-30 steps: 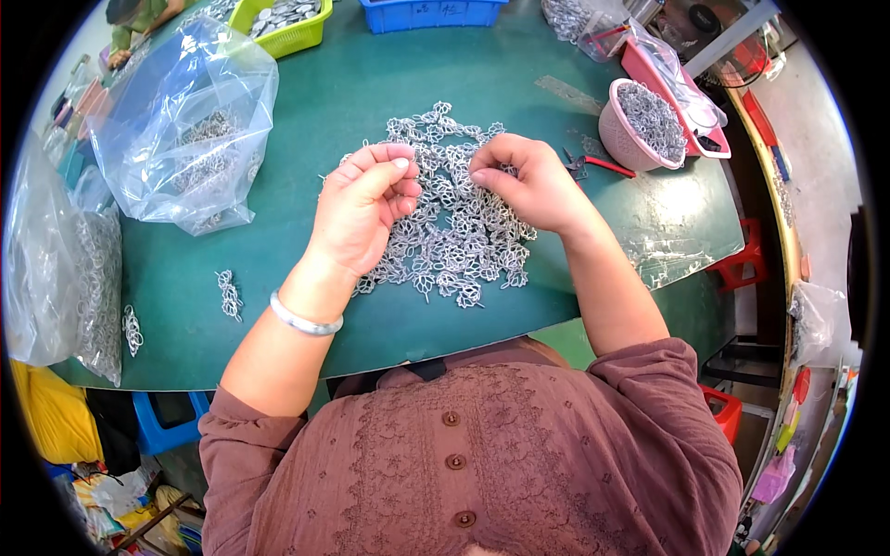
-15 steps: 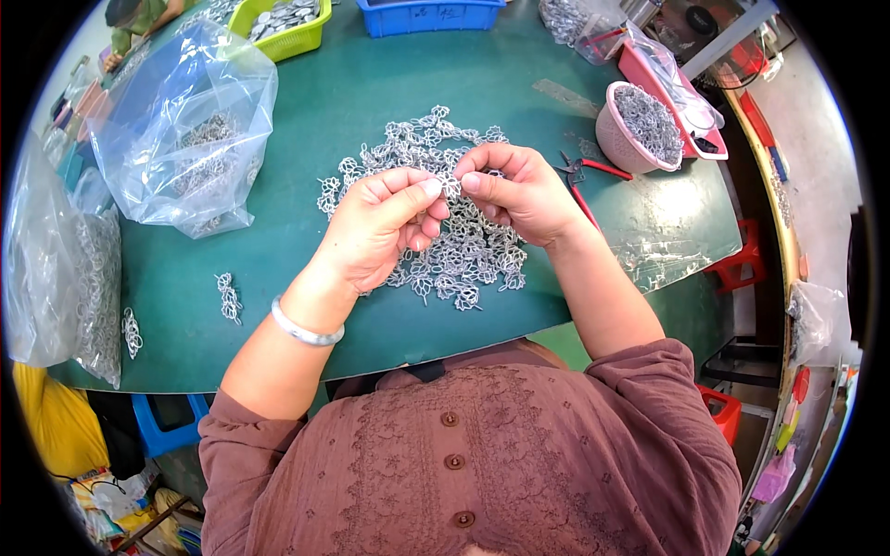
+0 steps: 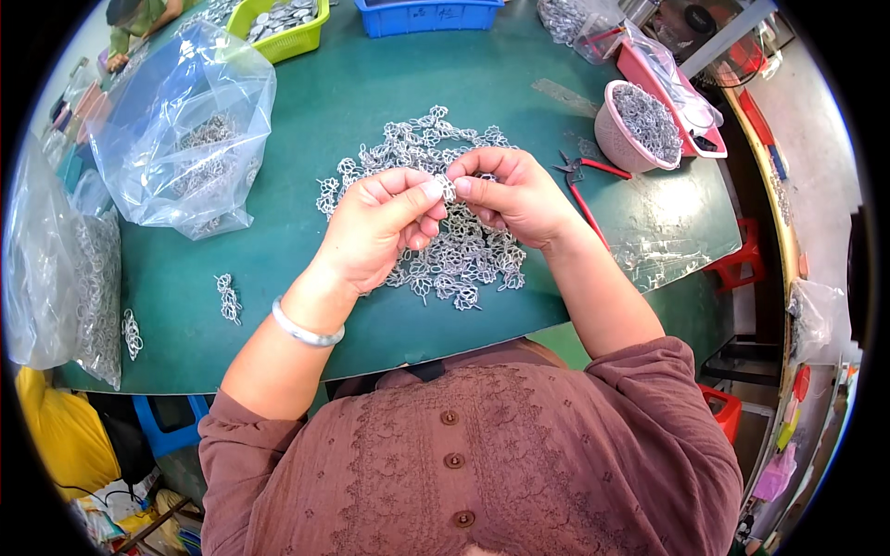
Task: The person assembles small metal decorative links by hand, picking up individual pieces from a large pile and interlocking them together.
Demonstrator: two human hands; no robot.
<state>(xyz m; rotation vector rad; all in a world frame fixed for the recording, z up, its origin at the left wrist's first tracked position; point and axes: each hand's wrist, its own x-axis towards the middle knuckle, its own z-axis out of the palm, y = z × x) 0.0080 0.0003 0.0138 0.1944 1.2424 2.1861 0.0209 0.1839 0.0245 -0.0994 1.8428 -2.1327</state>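
Observation:
My left hand (image 3: 385,218) pinches a small silver wire link piece (image 3: 446,188) between thumb and forefinger. My right hand (image 3: 510,196) meets it from the other side, its thumb and forefinger closed on the same piece. The piece is small, and my fingertips cover part of it. Under both hands spreads a heap of similar silver openwork links (image 3: 459,264) on the green table (image 3: 306,111). Right of my right hand lie pliers with red handles (image 3: 586,199), their dark jaws pointing away.
At the left stand a clear plastic bag (image 3: 185,130) and a fuller bag of links (image 3: 97,287). Small link clusters (image 3: 228,298) lie nearby. A pink basket of links (image 3: 640,125) is at right; green (image 3: 297,42) and blue bins (image 3: 428,18) stand far back. A person (image 3: 139,20) sits far left.
My right fingertips have shifted slightly left, closer to my left ones, and the wire piece has turned a little between them. My left hand has stayed nearly in place.

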